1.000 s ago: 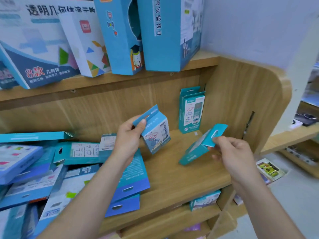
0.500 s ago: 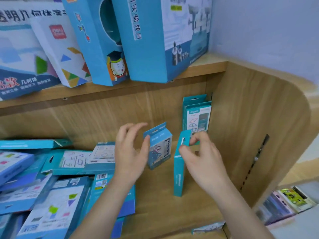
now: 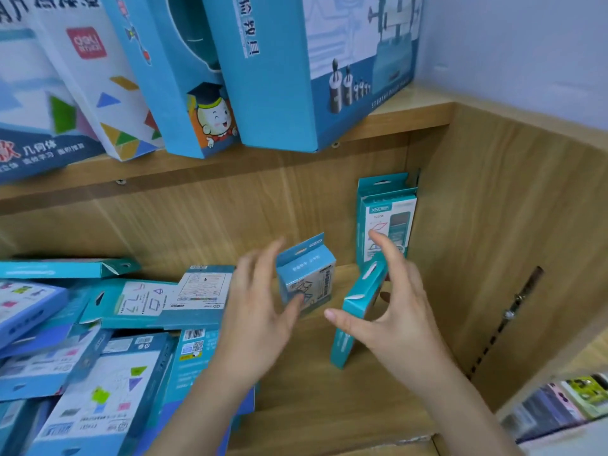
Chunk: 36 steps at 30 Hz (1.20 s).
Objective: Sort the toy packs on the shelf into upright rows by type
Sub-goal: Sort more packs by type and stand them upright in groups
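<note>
My left hand [image 3: 260, 311] grips a small teal toy pack [image 3: 307, 274] between thumb and fingers, tilted, over the wooden shelf board [image 3: 329, 406]. To its right, my right hand [image 3: 398, 311] cups a thin teal pack [image 3: 357, 311] that stands on its end on the board, leaning slightly, with the thumb across its front and the fingers behind. Two matching packs [image 3: 386, 209] stand upright in the back right corner, just behind my right fingers. Several flat packs [image 3: 108, 357] lie in a messy pile on the left.
Large blue and white boxes [image 3: 269, 77] stand on the upper shelf [image 3: 394, 123] overhead. The shelf's wooden side panel [image 3: 500, 245] closes the right end. Colourful packs [image 3: 566, 403] lie lower down at the far right.
The view has moved closer. My right hand has slid from the thin pack's top down its side. My left hand has carried the small pack right, nearer the thin one.
</note>
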Available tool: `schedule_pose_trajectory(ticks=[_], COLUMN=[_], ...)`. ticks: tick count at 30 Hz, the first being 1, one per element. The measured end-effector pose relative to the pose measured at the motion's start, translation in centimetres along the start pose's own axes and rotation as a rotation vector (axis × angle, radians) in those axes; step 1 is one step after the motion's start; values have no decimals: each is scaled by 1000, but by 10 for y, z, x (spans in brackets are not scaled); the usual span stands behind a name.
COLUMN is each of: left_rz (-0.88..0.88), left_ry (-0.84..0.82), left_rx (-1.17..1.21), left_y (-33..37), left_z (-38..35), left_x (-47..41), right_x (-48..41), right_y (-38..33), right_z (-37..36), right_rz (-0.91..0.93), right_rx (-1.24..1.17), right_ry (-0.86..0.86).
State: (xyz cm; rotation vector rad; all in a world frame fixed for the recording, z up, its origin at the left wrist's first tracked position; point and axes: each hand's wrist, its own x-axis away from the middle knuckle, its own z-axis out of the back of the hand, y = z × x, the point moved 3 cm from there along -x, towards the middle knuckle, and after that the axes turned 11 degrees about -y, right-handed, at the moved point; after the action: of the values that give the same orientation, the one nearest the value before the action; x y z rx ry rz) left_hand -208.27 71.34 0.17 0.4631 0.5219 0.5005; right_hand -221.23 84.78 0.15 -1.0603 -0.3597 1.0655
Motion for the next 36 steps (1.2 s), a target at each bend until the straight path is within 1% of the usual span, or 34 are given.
schedule_pose_trajectory(ticks=[1,2,3,4,7,9,12,14,18,20,21,23,25,28,32,36], left_rz=[107,207,274,312,375,341,296,258,187,174,163,122,76,88,89,114], left_ry=[-8,-73,-138,-164,-90,-83,-121,-114,70,120,118,70,-26,-182,-172,-172], left_rx=[-58,-90,-67,17,318,375,304,250,110,76,61,-5,-132,-312,-365,-359], left_y=[-7,-14,-20,-27,-41,-42,-30,-26,-31,-32,-31,-28,-28,-32,-36,-30], left_z=[2,-1,-8,-15,-27,-33,-48,-61,-69,-70,-71,-72,-74,-78,-81,-78], left_x=[-9,-18,-25,-32,-55,-77,-106,-114,-112,-113,-114,-115,-115,-113,-113,-112], right_x=[0,0,0,1,2,2,1,0,1,1,0,-1,-2,-3,-3,-2], right_y=[1,2,3,3,7,11,14,15,24,31,33,38,43,52,56,56], right_z=[1,1,1,1,4,7,12,12,7,3,1,-1,-6,-13,-16,-14], right_rz=[2,4,1,-2,-23,-51,-94,-84,-82,-104,-115,-149,-184,-214,-254,-271], right_rx=[29,53,71,80,90,83,99,116,83,40,26,13,26,34,56,70], right_ry=[16,24,27,32,75,99,118,117,89,72,71,72,61,49,55,114])
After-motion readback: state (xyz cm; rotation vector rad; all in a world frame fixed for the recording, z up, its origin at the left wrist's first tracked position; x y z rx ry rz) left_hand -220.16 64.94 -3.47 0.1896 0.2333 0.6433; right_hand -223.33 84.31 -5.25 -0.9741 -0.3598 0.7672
